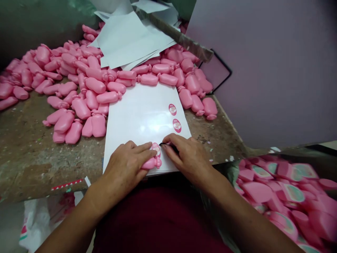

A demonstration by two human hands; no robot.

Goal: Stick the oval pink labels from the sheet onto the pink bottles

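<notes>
My left hand (131, 156) is wrapped over a small pink plastic bottle (149, 164) lying on a white sticker sheet (126, 119). Its fingertips reach an oval pink label (156, 147) just above the bottle; I cannot tell whether this label is on the sheet or partly lifted. My right hand (184, 151) grips a thin black tool (172, 147), mostly hidden by the fingers, whose tip is beside the label's right edge. Two more oval labels, an upper one (172, 109) and a lower one (177, 125), stick to the sheet's right side.
Pink bottles (81, 107) are heaped at the left and back of the worn table (81, 158). Loose white sheets (129, 38) lie on the heap. At lower right, a bag holds labelled pink bottles (263, 191). A pale panel (268, 70) stands on the right.
</notes>
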